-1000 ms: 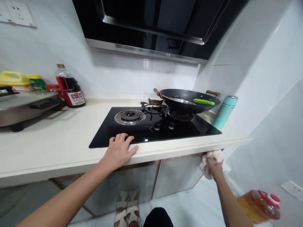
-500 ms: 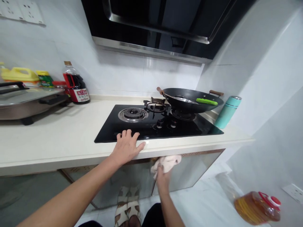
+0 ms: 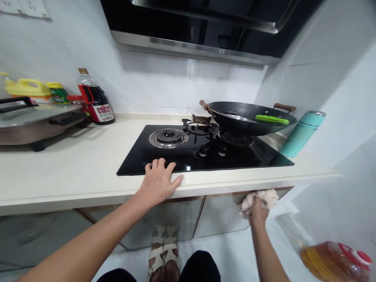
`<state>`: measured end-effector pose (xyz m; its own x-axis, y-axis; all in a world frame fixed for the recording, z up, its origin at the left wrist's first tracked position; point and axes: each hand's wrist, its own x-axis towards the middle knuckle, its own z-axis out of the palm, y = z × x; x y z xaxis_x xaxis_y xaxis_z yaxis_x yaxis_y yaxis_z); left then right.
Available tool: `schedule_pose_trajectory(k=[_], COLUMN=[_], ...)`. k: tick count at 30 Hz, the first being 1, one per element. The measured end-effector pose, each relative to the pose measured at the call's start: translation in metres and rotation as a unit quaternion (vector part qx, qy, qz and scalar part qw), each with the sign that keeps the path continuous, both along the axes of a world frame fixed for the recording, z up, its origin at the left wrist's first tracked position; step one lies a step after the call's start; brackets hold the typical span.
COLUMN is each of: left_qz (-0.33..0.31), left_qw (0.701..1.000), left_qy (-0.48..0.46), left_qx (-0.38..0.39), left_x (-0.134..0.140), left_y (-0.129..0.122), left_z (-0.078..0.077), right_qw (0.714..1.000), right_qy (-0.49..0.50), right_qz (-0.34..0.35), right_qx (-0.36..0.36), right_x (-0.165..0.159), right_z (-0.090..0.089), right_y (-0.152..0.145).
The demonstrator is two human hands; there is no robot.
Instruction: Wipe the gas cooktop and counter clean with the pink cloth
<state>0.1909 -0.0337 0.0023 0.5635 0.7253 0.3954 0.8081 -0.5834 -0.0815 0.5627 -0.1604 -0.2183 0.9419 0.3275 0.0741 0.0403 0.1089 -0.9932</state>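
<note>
My left hand (image 3: 158, 181) rests with fingers spread on the counter's front edge, its fingertips on the black glass gas hob (image 3: 182, 164). Below the counter, my right hand (image 3: 259, 213) grips a pale, crumpled cloth (image 3: 266, 197). The cloth lies against the top of the right-hand cabinet door (image 3: 223, 217), just under the counter lip. Part of the cloth is blurred, and my right fingertips are hidden behind it.
A black wok (image 3: 249, 125) with a green-handled utensil (image 3: 272, 119) sits on the right burner. Beside it leans a teal flask (image 3: 304, 133). An electric pan (image 3: 38, 125) and a soy sauce bottle (image 3: 96, 103) stand left. A jug of amber liquid (image 3: 329, 258) is on the floor.
My right hand has moved right along the cabinet top with the cloth in it. My left hand stays on the counter edge. The view has shifted slightly.
</note>
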Motion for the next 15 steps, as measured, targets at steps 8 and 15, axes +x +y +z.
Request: schedule_pose_trajectory(k=[8,15], left_qz=[-0.004,0.004], left_qw=[1.000,1.000], left_qy=[-0.001,-0.008], left_qx=[0.007,0.009], left_x=[0.000,0.002], left_y=[-0.001,-0.001], left_z=[0.001,-0.001], right_qw=[0.974,0.935], right_qy=[0.219,0.342], right_qz=[-0.050,0.085], right_qx=[0.040,0.029], right_x=[0.026,-0.147], right_z=[-0.026,-0.094], right_y=[-0.003,0.038])
